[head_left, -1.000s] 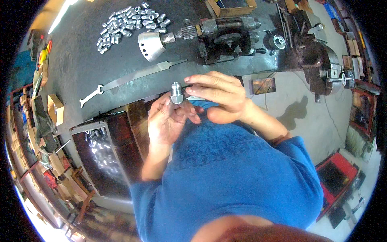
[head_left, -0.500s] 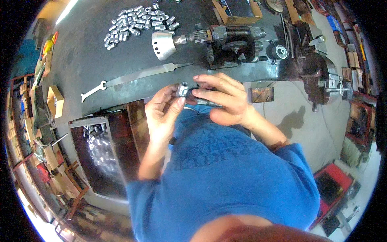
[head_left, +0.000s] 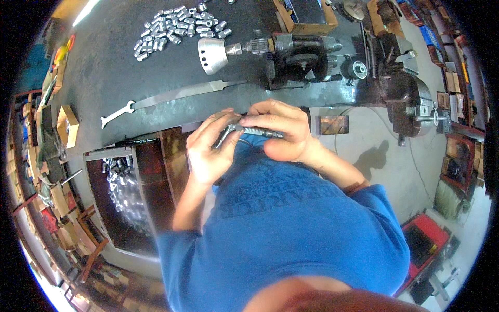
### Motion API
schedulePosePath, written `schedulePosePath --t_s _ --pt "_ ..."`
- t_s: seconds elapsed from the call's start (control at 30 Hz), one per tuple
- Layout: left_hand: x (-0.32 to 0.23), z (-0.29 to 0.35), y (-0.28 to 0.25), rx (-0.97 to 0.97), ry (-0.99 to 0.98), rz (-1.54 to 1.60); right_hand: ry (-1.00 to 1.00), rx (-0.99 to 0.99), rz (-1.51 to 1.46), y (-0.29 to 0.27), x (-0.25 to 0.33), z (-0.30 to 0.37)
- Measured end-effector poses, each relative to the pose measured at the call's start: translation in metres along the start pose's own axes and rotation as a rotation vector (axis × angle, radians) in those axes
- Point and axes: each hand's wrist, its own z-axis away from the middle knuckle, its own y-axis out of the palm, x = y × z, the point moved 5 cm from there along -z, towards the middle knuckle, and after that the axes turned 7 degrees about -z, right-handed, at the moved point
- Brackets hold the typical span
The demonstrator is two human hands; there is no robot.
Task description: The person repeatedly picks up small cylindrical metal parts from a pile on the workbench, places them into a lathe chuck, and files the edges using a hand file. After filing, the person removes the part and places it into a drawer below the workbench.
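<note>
Close to the bench's front edge, my two hands meet at their fingertips. My left hand (head_left: 210, 148) is closed, thumb and fingers pinching a shiny metal fitting (head_left: 226, 135) that they largely cover. A slim threaded metal rod (head_left: 255, 131) with a dark end lies under the fingers of my right hand (head_left: 283, 125), which is closed round it. The rod's left end reaches the left fingertips; whether it sits inside the fitting is hidden. Many similar silvery fittings (head_left: 176, 25) are heaped at the far left of the dark bench (head_left: 104, 62).
Behind my hands are a flat metal bar (head_left: 182, 95), an open-end wrench (head_left: 118, 114) and a geared machine head with a pale cone (head_left: 212, 56). A vise (head_left: 416, 104) stands at the right. An open drawer (head_left: 96, 192) on the left holds more fittings.
The fitting in my left hand has gone from upright to tilted and more covered. My hands have drawn together, and more of the threaded rod shows.
</note>
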Motion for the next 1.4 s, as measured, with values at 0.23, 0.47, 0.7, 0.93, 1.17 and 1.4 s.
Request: schedulePosePath --t_s 0.23,0.47,0.7,0.93,1.17,1.4 --pt "0.003 0.003 0.003 -0.028 0.101 0.032 0.257 -0.161 -0.466 0.005 -0.021 0.008" --pt "0.007 0.001 -0.001 -0.134 0.098 0.055 0.615 -0.28 -0.929 0.018 -0.037 0.021" --pt "0.057 -0.027 -0.032 -0.265 -0.249 0.316 0.715 -0.305 -0.845 0.001 -0.048 0.047" --pt "0.063 -0.078 -0.031 -0.09 -0.223 0.785 0.76 -0.492 -0.754 -0.041 -0.055 0.079" --pt "0.069 -0.083 -0.03 0.097 -0.305 0.688 0.644 -0.711 -0.498 -0.119 -0.054 0.102" --pt "0.063 -0.087 -0.033 0.141 -0.346 0.695 0.354 -0.953 -0.746 -0.152 -0.095 0.08"
